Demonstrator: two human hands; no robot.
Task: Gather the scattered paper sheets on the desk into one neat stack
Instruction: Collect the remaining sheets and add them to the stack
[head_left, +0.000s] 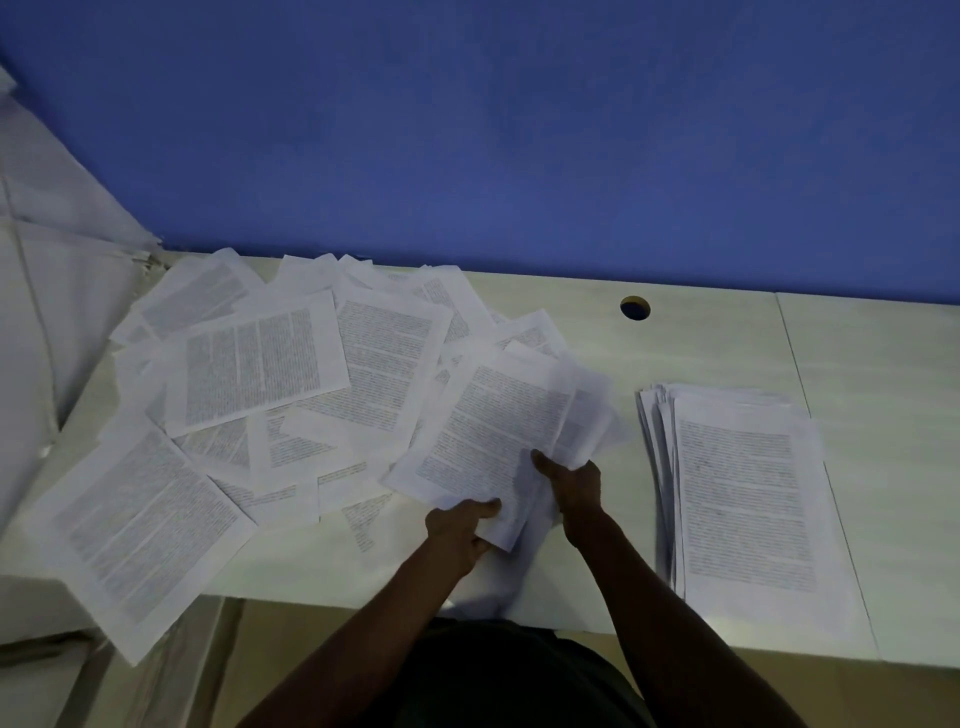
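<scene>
We are looking down at a deep blue partition wall (519, 130) running behind a pale, cream-coloured desk top (701, 343), which is taking up the lower half of the view. Along the left edge, large white sheets or wrapped bundles (47, 249) are leaning by the desk; we cannot tell exactly what they are.

Across the left and middle of the desk, a loose sprawl of white printed paper sheets (260, 374) is lying at all angles, overlapping one another, with one sheet at the near left hanging over the desk's front edge. On the right, well apart from the sprawl, a tidy stack of printed white sheets (748, 499) is sitting near the front edge, its left side slightly fanned.

Between the two, we are holding a small bundle of printed sheets (493, 436), tilted and raised at the sprawl's right edge. Our left hand (457, 530) is pinching its near corner, thumb on top. Our right hand (571, 480) is grasping its right side, fingers curled under the paper.

Farther back, a small round cable hole (635, 308) is sitting in the desk near the wall.
</scene>
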